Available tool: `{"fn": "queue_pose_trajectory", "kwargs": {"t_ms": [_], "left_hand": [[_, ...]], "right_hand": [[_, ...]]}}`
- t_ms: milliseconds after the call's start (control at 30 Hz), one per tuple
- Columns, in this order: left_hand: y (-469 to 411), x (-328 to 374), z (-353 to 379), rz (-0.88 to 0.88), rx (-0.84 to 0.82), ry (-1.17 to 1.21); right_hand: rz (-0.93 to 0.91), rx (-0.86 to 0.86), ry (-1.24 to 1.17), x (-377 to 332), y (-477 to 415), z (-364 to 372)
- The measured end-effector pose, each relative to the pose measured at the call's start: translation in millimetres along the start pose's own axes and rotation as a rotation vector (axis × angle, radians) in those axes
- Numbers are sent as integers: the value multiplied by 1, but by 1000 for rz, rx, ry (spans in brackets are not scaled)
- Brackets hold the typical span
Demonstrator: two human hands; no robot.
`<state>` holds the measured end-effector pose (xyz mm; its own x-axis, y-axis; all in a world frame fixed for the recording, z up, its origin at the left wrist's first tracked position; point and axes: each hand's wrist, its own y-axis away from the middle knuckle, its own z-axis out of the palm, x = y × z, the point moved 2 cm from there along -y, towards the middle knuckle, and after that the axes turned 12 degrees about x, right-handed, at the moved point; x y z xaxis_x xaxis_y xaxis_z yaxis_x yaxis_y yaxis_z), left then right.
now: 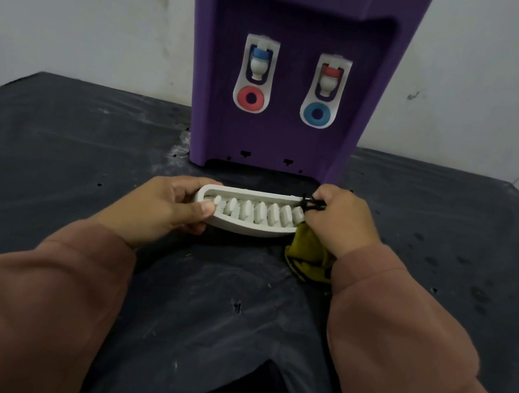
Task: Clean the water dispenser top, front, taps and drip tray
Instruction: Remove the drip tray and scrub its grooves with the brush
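The drip tray (246, 229) is out of its slot and sits between the two hands, just in front of the foot of the water dispenser (277, 138). The left hand (165, 206) has a firm grip on the tray's left end, with the thumb over the front wall and the fingers curled round the back. To my eye that is to steady it and tip its open face toward the person. At the other end the right hand (338, 221) is clenched round a mustard-yellow cloth (306, 257), bunched against the tray's right corner. Most of the cloth hangs below that grip, and a bit of black cord (312, 204) pokes out above it across the rim. I'd judge this is the wiping of the tray — one grip bracing, the other working the cloth. Whether the tray rests on the dark surface (58, 139) or is held just off it, I cannot tell.

The tray itself is white, long and bowed along its near side, with a row of raised white ribs inside. There is grey speckling between the ribs that looks like grime, though the picture is soft. Beyond both grips the purple dispenser shows two white taps (259, 65) in its recess — blue cap over a red ring beyond the left grip, red cap over a blue ring beyond the right. The dark gap at its base is where the tray belongs.
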<state>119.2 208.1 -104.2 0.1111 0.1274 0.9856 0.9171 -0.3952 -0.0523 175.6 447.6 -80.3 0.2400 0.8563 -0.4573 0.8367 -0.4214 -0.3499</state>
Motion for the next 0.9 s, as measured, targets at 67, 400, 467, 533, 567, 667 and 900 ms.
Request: {"fn": "queue_pose_trajectory", "kwargs": {"t_ms": [67, 400, 467, 533, 567, 667, 900], "left_hand": [[1, 0, -1, 2, 9, -5], [1, 2, -3, -15, -18, 19], [1, 2, -2, -16, -22, 19], [1, 1, -3, -9, -30, 24], [1, 1, -3, -10, -32, 22], [1, 0, -2, -27, -40, 44], [2, 3, -1, 9, 8, 13]], "right_hand": [[0, -50, 33, 0, -1, -2], [107, 243, -51, 21, -4, -28], [88, 178, -59, 19, -3, -22], [52, 51, -22, 15, -2, -13], [37, -5, 3, 14, -1, -9], [37, 20, 34, 12, -1, -2], [-1, -44, 65, 9, -3, -6]]}}
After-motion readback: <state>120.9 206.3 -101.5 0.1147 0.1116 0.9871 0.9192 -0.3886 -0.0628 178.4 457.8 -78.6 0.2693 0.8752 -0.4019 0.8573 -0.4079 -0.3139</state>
